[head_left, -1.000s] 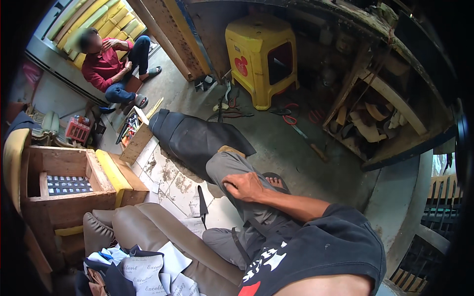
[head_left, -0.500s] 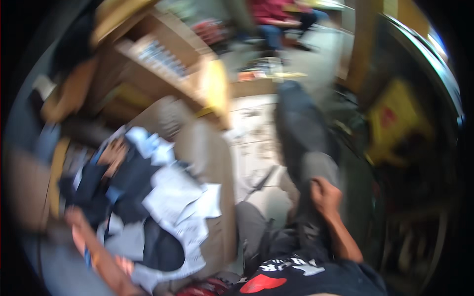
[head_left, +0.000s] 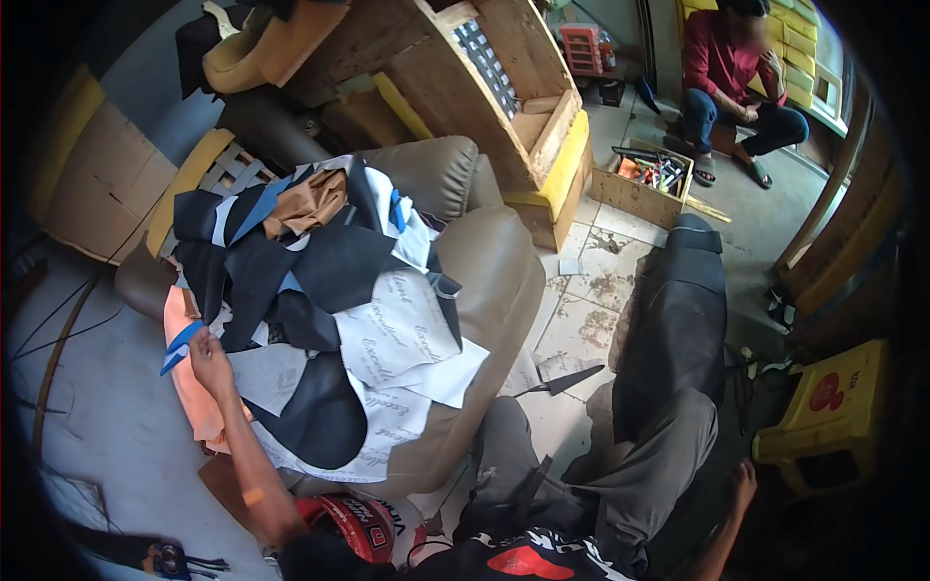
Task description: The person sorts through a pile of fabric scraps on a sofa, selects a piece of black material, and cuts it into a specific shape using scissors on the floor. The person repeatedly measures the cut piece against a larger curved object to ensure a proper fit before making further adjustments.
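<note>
My left hand is closed on the edge of a blue scrap of material at the left side of a heap. In that heap are black leather-like pieces, white printed sheets, a crumpled brown piece and a salmon-coloured piece. The pile lies on a grey-brown upholstered seat. My right hand hangs low at my right side, near a yellow plastic stool; its fingers are too unclear to read. A long dark sheet rests against my right leg.
A wooden furniture frame with yellow foam stands ahead. Beyond the tiles sits a wooden box of tools. A dark pointed blade-shaped thing lies by my knees. A red helmet is beside me; another person sits far right.
My view has swung and is now sharper. My right hand has left my knee and dropped to my right side. My left hand has moved up along the heap and now grips the blue scrap.
</note>
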The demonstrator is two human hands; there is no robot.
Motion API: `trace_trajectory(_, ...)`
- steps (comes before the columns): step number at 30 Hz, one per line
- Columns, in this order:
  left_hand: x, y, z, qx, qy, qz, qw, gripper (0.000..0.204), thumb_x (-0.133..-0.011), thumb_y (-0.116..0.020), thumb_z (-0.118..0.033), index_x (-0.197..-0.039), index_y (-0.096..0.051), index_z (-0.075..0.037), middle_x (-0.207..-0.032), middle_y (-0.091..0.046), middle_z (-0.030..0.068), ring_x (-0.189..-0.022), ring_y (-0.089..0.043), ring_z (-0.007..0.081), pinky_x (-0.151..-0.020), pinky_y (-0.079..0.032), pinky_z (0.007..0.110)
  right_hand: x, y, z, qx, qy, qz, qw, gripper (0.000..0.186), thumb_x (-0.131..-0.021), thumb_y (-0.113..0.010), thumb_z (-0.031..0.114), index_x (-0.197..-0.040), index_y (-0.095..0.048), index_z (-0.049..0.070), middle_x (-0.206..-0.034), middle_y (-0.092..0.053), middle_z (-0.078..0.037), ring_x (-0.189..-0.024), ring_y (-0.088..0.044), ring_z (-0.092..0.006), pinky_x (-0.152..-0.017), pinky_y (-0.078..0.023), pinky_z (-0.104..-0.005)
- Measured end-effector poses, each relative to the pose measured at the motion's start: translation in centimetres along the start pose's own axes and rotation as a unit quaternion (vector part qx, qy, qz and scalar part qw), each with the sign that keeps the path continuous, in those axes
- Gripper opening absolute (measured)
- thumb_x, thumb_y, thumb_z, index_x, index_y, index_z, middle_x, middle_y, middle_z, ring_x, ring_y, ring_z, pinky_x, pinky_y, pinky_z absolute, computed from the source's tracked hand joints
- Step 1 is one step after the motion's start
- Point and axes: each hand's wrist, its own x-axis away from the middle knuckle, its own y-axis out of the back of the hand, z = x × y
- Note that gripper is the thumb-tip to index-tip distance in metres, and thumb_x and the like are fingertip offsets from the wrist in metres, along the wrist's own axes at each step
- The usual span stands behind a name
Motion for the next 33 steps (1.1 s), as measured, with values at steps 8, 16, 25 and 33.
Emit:
trace_trajectory(8,18.3,-2.5,-15.3,0.003,0.017,0.006,1.0,0.014,-0.097,-0.058,-0.006,-0.107,-0.067,-0.001,-0.098,-0.068,0.0049,-0.087,-0.062,0.0132,-0.077,-0.049,0.026,-3.3,13.2,-12.1,0.314,-0.218,-0.152,0.912,0.026,-0.1,-0.056,0.022,-0.118,-0.065,0.005,-0.073,-0.055,-0.001,-0.059,-0.052,-0.0178,-0.055,-0.045,-0.0326)
trace_trajectory(16,16.7,-5.9,-24.3,0.008,0.062,0.188,0.98,0.013,-0.095,-0.058,-0.006,-0.104,-0.068,-0.003,-0.083,-0.064,-0.0001,-0.073,-0.058,0.0076,-0.063,-0.047,0.022,-3.4,10.2,-19.1,0.424,-0.239,-0.169,0.857,0.028,-0.1,-0.057,0.025,-0.118,-0.066,0.006,-0.079,-0.058,-0.005,-0.067,-0.055,-0.0222,-0.062,-0.046,-0.036)
trace_trajectory(25,24.8,-17.1,-30.5,-0.267,-0.416,0.339,0.8,0.045,-0.088,-0.07,-0.02,-0.13,-0.059,-0.006,-0.135,-0.055,0.0199,-0.126,-0.051,0.0402,-0.106,-0.041,0.048,-2.8,9.3,-21.9,0.439,-0.233,-0.203,0.843,0.03,-0.1,-0.058,0.029,-0.118,-0.067,0.006,-0.086,-0.062,-0.008,-0.075,-0.058,-0.0272,-0.069,-0.047,-0.0399)
trace_trajectory(33,23.0,-18.2,-26.1,-0.479,-0.446,0.407,0.637,0.04,-0.082,-0.067,-0.019,-0.123,-0.067,-0.018,-0.117,-0.066,0.0089,-0.113,-0.055,0.0278,-0.101,-0.038,0.043,-0.3,7.9,-19.6,0.44,-0.198,-0.259,0.837,0.032,-0.101,-0.058,0.032,-0.118,-0.067,0.006,-0.092,-0.065,-0.012,-0.082,-0.06,-0.0317,-0.075,-0.049,-0.0433)
